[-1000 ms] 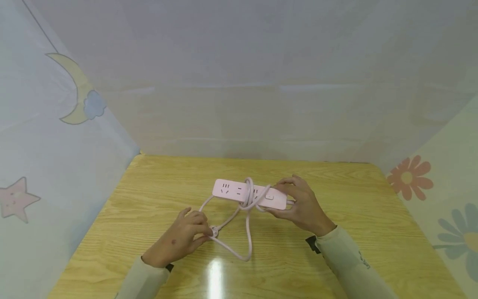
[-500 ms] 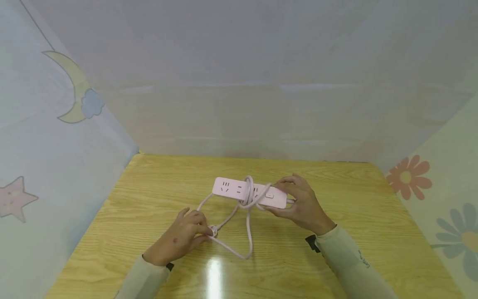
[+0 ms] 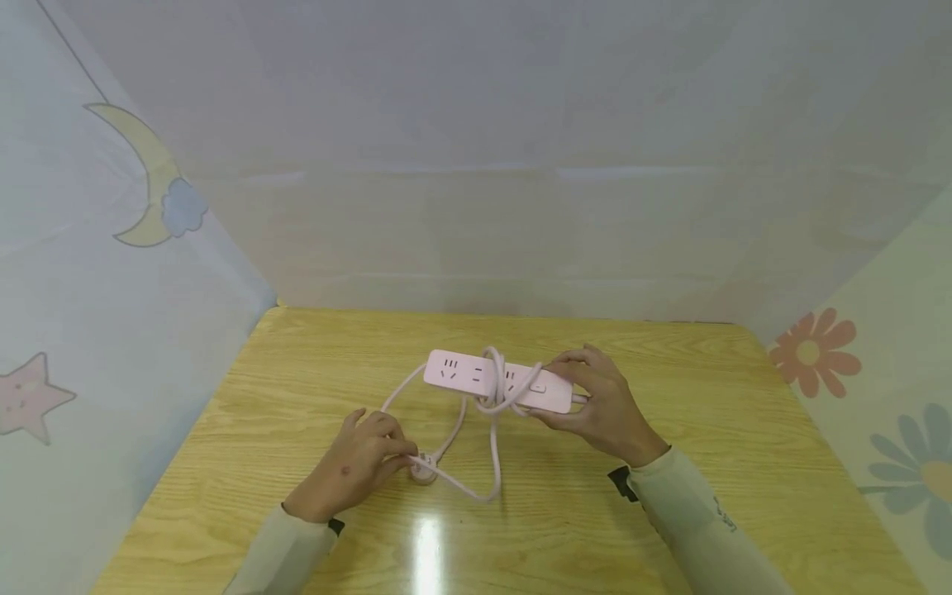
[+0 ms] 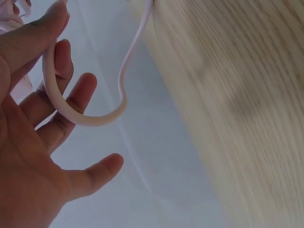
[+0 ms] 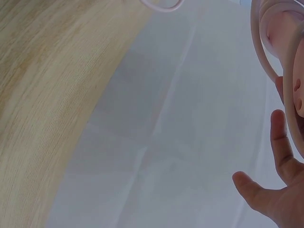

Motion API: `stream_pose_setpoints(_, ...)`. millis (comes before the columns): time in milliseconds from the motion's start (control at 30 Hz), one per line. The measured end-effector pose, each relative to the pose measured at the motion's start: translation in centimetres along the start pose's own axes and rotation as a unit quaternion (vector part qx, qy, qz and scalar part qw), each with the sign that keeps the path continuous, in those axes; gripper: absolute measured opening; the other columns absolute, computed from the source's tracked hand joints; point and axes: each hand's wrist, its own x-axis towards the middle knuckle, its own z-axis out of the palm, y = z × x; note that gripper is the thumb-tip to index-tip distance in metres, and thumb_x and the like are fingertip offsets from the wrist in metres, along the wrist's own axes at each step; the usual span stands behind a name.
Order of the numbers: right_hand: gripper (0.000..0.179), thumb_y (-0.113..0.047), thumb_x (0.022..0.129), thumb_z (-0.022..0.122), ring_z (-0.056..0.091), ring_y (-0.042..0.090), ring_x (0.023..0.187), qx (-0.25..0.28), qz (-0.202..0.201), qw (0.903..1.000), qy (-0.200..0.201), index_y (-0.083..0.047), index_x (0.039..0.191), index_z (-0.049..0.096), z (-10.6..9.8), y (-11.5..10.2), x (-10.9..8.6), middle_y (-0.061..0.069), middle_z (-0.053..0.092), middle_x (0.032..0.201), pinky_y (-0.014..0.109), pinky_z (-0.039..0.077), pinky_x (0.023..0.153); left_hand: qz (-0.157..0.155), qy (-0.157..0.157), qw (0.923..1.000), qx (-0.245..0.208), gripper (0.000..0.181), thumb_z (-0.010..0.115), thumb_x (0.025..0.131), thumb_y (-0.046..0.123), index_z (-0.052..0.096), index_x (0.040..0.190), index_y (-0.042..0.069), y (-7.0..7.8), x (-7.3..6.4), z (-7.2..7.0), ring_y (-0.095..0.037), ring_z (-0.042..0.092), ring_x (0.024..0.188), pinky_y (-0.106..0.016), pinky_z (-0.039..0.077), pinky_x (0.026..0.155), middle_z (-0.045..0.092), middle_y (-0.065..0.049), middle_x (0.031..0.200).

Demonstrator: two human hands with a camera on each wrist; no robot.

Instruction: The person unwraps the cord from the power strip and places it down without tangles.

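Observation:
A pink power strip with its cord wound round the middle is held up at a slant in the head view. My right hand grips its right end, fingers over the top edge and thumb beneath. My left hand pinches the loose cord between thumb and forefinger. In the left wrist view, the pale cord hangs in a curve across the other fingers. Just right of the left fingertips is the round plug, its cord rising toward the strip. The right wrist view catches the wound cord beside the fingers.
Both hands are above a wood-grain table. Pale cloth walls enclose it: a back sheet, a left sheet with a moon and star, and a right sheet with flowers.
My left fingers have shifted slightly up and left along the cord. The plug, earlier partly behind the fingertips, now shows more fully and a little lower. My right hand stays nearly still.

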Motion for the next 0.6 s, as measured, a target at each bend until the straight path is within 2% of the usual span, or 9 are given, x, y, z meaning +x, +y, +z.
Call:
stream_pose_setpoints(300,0.063,-0.062,0.086,0.065,0.059,0.032,0.100,-0.004,0.001,1.0000,0.004,-0.001,0.101,0.073,0.0,-0.1,0.0,0.012,0.068,0.104,0.072,0.028,0.104,-0.010,0.043,0.9989,0.012,0.016,0.086,0.076,0.013,0.079,0.090,0.016,-0.3,0.0,0.4,-0.015,0.061,0.091,-0.073,0.039,0.093,0.064,0.010,0.085)
stream_pose_setpoints(333,0.063,-0.062,0.085,0.066,0.059,0.031,0.099,-0.002,0.002,1.0000,0.003,-0.002,0.101,0.073,0.1,0.0,0.0,0.011,0.068,0.104,0.067,0.034,0.102,-0.012,0.050,0.9986,0.010,0.017,0.087,0.075,0.012,0.079,0.089,0.016,-0.3,0.1,0.4,-0.016,0.062,0.092,-0.074,0.039,0.093,0.064,0.010,0.085)
stream_pose_setpoints(367,0.060,-0.060,0.085,0.067,0.059,0.031,0.099,0.000,0.001,1.0000,0.003,-0.002,0.101,0.073,0.1,0.0,-0.1,0.011,0.068,0.104,0.067,0.034,0.101,-0.015,0.057,0.9982,0.009,0.018,0.088,0.074,0.011,0.078,0.089,0.015,-0.3,0.1,0.5,-0.016,0.062,0.092,-0.074,0.039,0.093,0.064,0.009,0.085)
stream_pose_setpoints(400,0.057,-0.057,0.084,0.071,0.058,0.030,0.098,0.002,0.001,1.0000,0.001,-0.003,0.101,0.073,0.1,0.0,-0.1,0.011,0.068,0.105,0.063,0.039,0.097,-0.018,0.063,0.9978,0.008,0.019,0.088,0.073,0.010,0.078,0.088,0.015,-0.3,0.0,0.5,-0.016,0.062,0.092,-0.073,0.039,0.093,0.064,0.009,0.085)
stream_pose_setpoints(500,0.046,-0.040,0.076,0.088,0.057,0.029,0.098,0.009,0.005,0.9999,-0.004,-0.004,0.101,0.074,0.2,0.1,-0.2,0.010,0.067,0.105,0.063,0.039,0.096,-0.026,0.078,0.9966,0.010,0.020,0.089,0.071,0.010,0.077,0.086,0.015,-0.4,-0.1,0.8,-0.017,0.062,0.091,-0.072,0.040,0.093,0.065,0.008,0.086)
stream_pose_setpoints(600,0.044,-0.020,0.067,0.094,0.057,0.029,0.100,0.010,0.015,0.9998,-0.008,-0.004,0.102,0.074,0.3,0.0,-0.3,0.010,0.067,0.106,0.068,0.033,0.100,-0.032,0.085,0.9958,0.014,0.020,0.090,0.071,0.011,0.077,0.085,0.016,-0.6,-0.3,1.1,-0.016,0.061,0.091,-0.071,0.041,0.093,0.065,0.008,0.087)
